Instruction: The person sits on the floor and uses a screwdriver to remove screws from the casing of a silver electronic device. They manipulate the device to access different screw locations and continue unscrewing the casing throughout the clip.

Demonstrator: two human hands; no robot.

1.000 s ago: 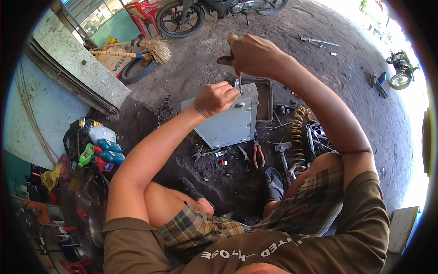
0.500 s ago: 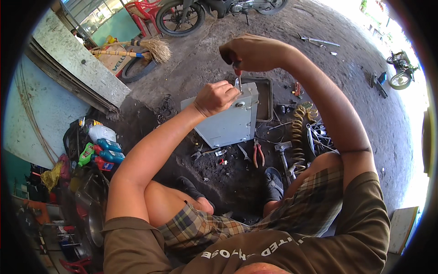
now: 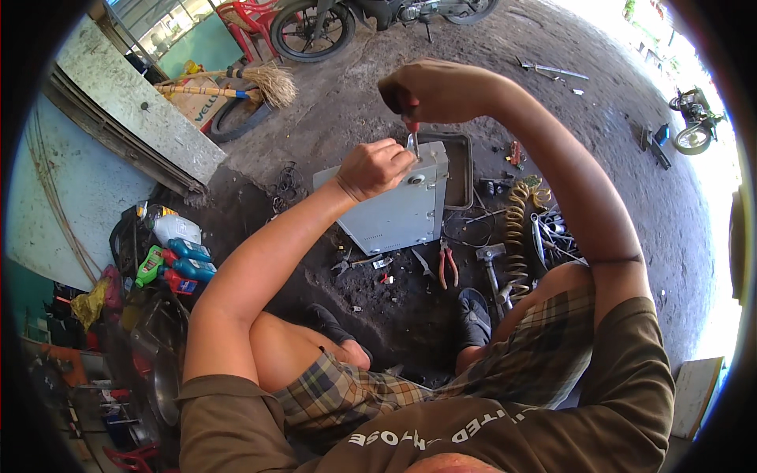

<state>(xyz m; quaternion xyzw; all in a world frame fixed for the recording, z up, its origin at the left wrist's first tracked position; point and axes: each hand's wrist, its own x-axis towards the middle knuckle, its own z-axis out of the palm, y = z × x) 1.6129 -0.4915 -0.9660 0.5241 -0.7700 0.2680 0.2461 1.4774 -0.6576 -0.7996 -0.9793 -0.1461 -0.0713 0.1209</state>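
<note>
A light grey metal box (image 3: 386, 217) stands on the dark ground in front of me, beside a shallow dark tray (image 3: 469, 169). Above its top edge, my right hand (image 3: 426, 91) is closed around the red handle of a screwdriver (image 3: 413, 126). The screwdriver points down, its shaft meeting the top of the box near the far corner. My left hand (image 3: 378, 167) is closed at that same edge, its fingertips beside the shaft. Whatever the left fingers pinch is hidden from view.
Red-handled pliers (image 3: 448, 266), a hammer (image 3: 490, 260) and a coiled hose (image 3: 516, 236) lie near my feet. Several bottles (image 3: 185, 260) stand at the left. A broom (image 3: 268, 87) leans over a tyre (image 3: 236, 122). A motorbike (image 3: 315, 31) is parked at the far side.
</note>
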